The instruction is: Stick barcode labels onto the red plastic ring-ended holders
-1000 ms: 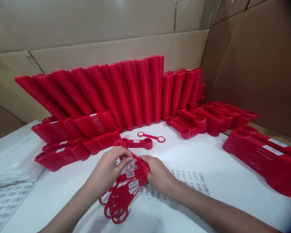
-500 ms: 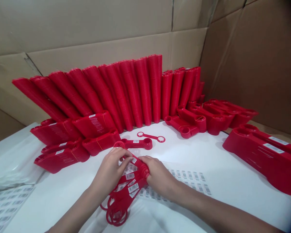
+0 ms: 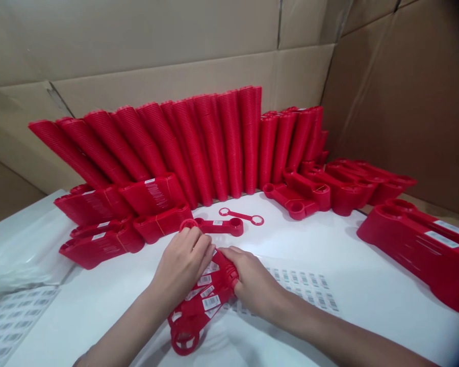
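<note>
My right hand (image 3: 252,279) is wrapped round one end of a fanned bunch of flat red pieces (image 3: 199,312) with ringed ends and white barcode labels. The bunch spreads down and left over the white table. My left hand (image 3: 187,255) has its fingers closed on a red piece of the same bunch, whose ring shows just above the knuckles. Behind my hands lie a short labelled red stack (image 3: 220,226) and a single flat red piece (image 3: 241,216).
Tall red stacks (image 3: 202,148) lean against a cardboard wall (image 3: 168,46). Bundled labelled red stacks stand left and right. Barcode sticker sheets (image 3: 309,290) lie under the right forearm and at lower left, beside clear plastic bags (image 3: 26,244).
My left fingers have closed further over the piece and hide its label. The loose ring ends of the bunch have gathered closer together. The view has shifted slightly.
</note>
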Motion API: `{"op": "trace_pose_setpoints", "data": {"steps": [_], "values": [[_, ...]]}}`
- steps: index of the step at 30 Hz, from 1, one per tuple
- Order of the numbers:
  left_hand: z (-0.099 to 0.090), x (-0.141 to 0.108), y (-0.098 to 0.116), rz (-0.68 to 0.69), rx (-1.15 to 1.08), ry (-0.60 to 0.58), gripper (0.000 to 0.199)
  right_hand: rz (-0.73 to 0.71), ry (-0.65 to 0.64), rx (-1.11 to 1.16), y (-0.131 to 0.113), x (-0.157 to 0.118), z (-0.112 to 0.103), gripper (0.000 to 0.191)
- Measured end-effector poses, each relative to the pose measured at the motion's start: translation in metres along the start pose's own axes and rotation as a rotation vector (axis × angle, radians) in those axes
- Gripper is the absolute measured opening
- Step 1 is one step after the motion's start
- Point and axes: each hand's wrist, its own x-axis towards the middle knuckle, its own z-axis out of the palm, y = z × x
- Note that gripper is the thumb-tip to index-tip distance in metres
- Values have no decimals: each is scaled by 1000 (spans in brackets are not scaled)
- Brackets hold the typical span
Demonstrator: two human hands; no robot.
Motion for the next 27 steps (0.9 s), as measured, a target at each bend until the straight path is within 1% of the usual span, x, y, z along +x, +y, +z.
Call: {"op": "trace_pose_setpoints", "data": {"steps": [3, 6, 10, 13, 15, 17, 19, 21, 22, 23, 24, 25, 26, 27], "values": [[1, -1, -9, -81, 29, 61, 20, -3, -20, 29, -1, -1, 1, 42], [3, -3, -17, -218, -19, 118, 23, -17, -42, 58, -1, -1, 2, 44], [0, -4, -15, -377, -153, 100, 23, -25, -24, 47, 0, 0, -1, 49], [-5, -3, -9, -409, -140, 78, 37, -25, -4, 40, -1, 0, -2, 58], [-7, -2, -7, -415, -154, 93, 36, -21, -3, 53, -2, 1, -2, 61], [-8, -1, -10, -426, -259, 140, 28, -19, -14, 81, -4, 2, -2, 59], [-8, -1, -16, -481, -448, 239, 23, -32, -9, 110, -7, 2, -7, 55], [-8, -1, -22, -584, -660, 367, 21, -65, 21, 132, -12, 1, -19, 53], [-8, -2, -25, -642, -740, 409, 20, -86, 35, 135, -15, -2, -28, 53], [-7, -3, -26, -678, -796, 409, 19, -110, 51, 136, -17, -7, -38, 52], [-7, -3, -26, -677, -830, 352, 18, -129, 49, 126, -17, -14, -50, 50], [-6, -4, -23, -633, -847, 246, 17, -142, 29, 102, -16, -23, -63, 46], [-5, -5, -19, -555, -852, 111, 17, -137, 8, 77, -13, -33, -75, 41], [-4, -5, -12, -456, -853, -33, 20, -97, -13, 39, -7, -45, -88, 36]]}}
